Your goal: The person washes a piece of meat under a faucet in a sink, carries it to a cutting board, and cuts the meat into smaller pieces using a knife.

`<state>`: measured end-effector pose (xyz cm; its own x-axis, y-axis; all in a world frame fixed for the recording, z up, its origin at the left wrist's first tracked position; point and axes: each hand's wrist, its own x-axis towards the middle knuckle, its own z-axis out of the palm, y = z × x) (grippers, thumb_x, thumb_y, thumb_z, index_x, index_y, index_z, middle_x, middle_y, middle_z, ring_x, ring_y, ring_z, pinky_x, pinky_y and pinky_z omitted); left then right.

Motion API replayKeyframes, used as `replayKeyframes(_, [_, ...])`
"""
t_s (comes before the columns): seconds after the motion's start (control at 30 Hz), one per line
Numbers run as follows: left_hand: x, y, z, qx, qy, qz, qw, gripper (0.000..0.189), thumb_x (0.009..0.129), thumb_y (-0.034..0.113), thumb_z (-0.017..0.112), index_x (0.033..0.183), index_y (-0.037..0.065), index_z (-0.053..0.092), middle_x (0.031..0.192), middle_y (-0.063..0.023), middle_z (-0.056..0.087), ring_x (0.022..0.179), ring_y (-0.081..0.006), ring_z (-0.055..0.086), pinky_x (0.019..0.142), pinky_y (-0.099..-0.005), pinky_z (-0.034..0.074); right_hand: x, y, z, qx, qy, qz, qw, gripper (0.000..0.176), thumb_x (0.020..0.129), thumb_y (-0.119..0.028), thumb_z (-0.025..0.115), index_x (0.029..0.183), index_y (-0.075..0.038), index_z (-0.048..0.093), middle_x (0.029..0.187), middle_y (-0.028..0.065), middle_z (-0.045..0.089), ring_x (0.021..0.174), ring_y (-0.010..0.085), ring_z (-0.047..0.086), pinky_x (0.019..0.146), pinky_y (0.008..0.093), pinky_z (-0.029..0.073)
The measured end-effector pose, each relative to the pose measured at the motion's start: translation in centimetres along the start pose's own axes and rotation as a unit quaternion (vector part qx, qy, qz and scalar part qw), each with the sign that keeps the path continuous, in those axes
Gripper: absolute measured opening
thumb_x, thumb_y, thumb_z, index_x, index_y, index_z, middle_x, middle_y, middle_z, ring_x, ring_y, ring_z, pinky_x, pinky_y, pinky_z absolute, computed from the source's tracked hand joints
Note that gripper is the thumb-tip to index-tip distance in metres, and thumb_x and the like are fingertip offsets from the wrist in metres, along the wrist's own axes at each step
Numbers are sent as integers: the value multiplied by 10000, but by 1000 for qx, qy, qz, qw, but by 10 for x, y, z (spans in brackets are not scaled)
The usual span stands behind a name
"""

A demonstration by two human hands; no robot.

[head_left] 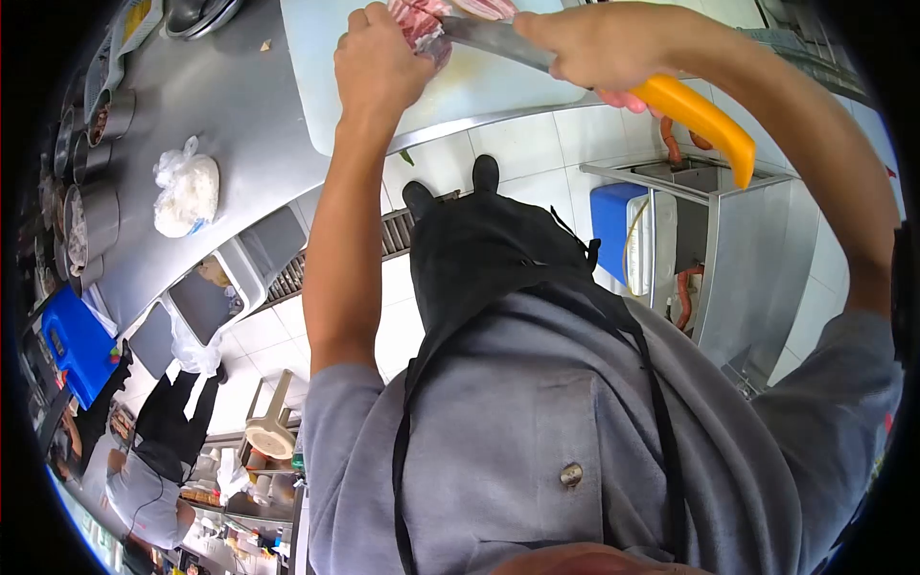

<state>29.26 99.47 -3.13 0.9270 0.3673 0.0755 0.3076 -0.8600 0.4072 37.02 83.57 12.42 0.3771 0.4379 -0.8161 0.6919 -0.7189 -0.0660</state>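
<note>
Raw red and white meat point(419, 21) lies on a pale cutting board point(331, 72) at the top of the view. My left hand point(381, 62) presses on the meat with its fingers bent over it. A knife with a yellow handle point(700, 115) is in my right hand point(604, 43), whose fingers reach forward along the blade point(498, 40). The blade's tip end touches the meat beside my left hand. Another piece of meat point(486, 8) shows at the top edge, beyond the blade.
On the steel table point(249, 125) sits a tied plastic bag point(187, 192); metal pots point(91, 225) line its far left. Below are a grey bin point(206, 302) and a blue container point(81, 345). A co-worker point(144, 489) stands lower left. A steel cabinet point(757, 268) is right.
</note>
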Motion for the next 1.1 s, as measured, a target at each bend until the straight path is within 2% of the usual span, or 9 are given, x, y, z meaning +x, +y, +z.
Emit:
replayKeyframes(0.1, [0, -1, 0, -25, 8, 4, 1000, 567, 643, 242, 847, 1032, -37, 544, 1075, -224, 610, 915, -395, 649, 791, -446, 530, 30, 3, -7, -6, -74, -79, 994, 599, 867, -121, 461, 1408, 37, 258, 818, 211, 669, 685, 327, 672, 653, 424, 556])
replayKeyframes(0.17, [0, -5, 5, -34, 32, 18, 999, 555, 641, 232, 842, 1025, -38, 545, 1071, -226, 609, 910, -399, 647, 788, -449, 531, 64, 4, 22, 92, 33, -73, 992, 292, 858, 10, 389, 1141, 27, 322, 663, 207, 591, 423, 287, 598, 362, 394, 479])
replayKeyframes(0.33, [0, -4, 6, -24, 52, 21, 998, 566, 625, 216, 843, 1031, -42, 544, 1072, -229, 606, 909, -412, 641, 784, -459, 531, 100, 3, 55, 145, 88, -95, 981, 367, 765, 59, 456, 1103, 21, 316, 778, 254, 595, 446, 315, 605, 354, 408, 473])
replayKeyframes(0.4, [-1, -5, 6, -26, 56, 19, 998, 582, 628, 227, 843, 1045, -42, 539, 1082, -229, 603, 919, -408, 641, 786, -456, 531, 120, 2, 83, 169, 221, -129, 952, 380, 763, 58, 482, 1101, 13, 317, 788, 277, 607, 540, 402, 628, 435, 480, 497])
replayKeyframes(0.43, [-1, -4, 5, -36, 58, 17, 998, 597, 631, 237, 844, 1059, -42, 535, 1093, -229, 600, 929, -405, 642, 789, -453, 530, 133, 3, 94, 144, 221, -94, 960, 471, 776, -9, 594, 1179, -21, 350, 975, 273, 641, 925, 467, 638, 759, 531, 519])
replayKeyframes(0.7, [4, 2, 0, 26, 14, -10, 1000, 646, 640, 283, 843, 1087, -51, 518, 1093, -225, 591, 928, -387, 642, 808, -440, 528, 120, 15, 108, 135, 372, -167, 903, 430, 803, 13, 484, 1207, -6, 338, 765, 283, 616, 659, 454, 644, 572, 521, 514])
replayKeyframes(0.77, [1, 1, 2, 26, -5, -25, 999, 673, 657, 330, 849, 1105, -50, 520, 1121, -235, 597, 970, -393, 640, 828, -443, 522, 57, 17, 66, 143, 118, -87, 979, 526, 809, 21, 429, 1318, -10, 301, 731, 251, 611, 534, 372, 641, 472, 447, 521])
replayKeyframes(0.87, [-1, -2, 4, 25, -1, -17, 1000, 679, 655, 338, 850, 1100, -53, 519, 1113, -236, 598, 957, -394, 645, 824, -444, 523, 19, 21, 41, 43, -8, -37, 998, 608, 803, 26, 389, 1387, 27, 224, 723, 231, 608, 471, 319, 624, 418, 415, 515])
replayKeyframes(1.1, [0, 0, 1, 1, 19, 1, 1000, 619, 640, 295, 849, 1048, -40, 526, 1080, -234, 603, 909, -397, 651, 794, -458, 528, 60, 5, 23, 71, -24, -44, 996, 508, 795, 36, 410, 1285, 46, 278, 777, 256, 608, 470, 329, 619, 406, 438, 521])
